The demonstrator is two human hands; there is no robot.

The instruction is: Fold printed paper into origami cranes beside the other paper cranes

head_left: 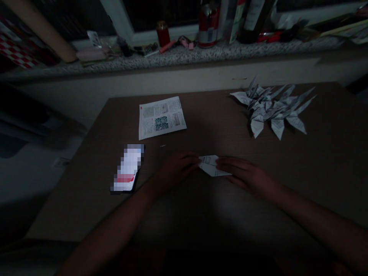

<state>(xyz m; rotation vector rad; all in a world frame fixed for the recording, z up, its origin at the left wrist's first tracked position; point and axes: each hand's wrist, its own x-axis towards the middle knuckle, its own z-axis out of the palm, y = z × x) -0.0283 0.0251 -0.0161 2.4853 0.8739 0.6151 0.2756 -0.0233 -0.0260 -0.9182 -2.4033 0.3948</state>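
Observation:
A small folded piece of printed paper [212, 168] lies between my hands on the dark wooden table. My left hand [184, 163] grips its left tip with fingers pressed together. On its right side, my right hand [244, 172] lies with its fingers over the paper and the thumb near the lower edge. Both hands are dim, and the exact fingertip contact is partly hidden. Up and to the right sits a pile of folded paper cranes [273, 107] with pointed tips. A flat printed sheet [162, 118] rests on the table beyond my left hand.
A phone [128, 168] with a lit, blurred screen lies left of my left forearm. The table [94, 153] ends at a wall below a speckled stone windowsill [178, 57]. On the sill stand a red can [208, 27], a small jar [163, 33] and a dark bottle [254, 19].

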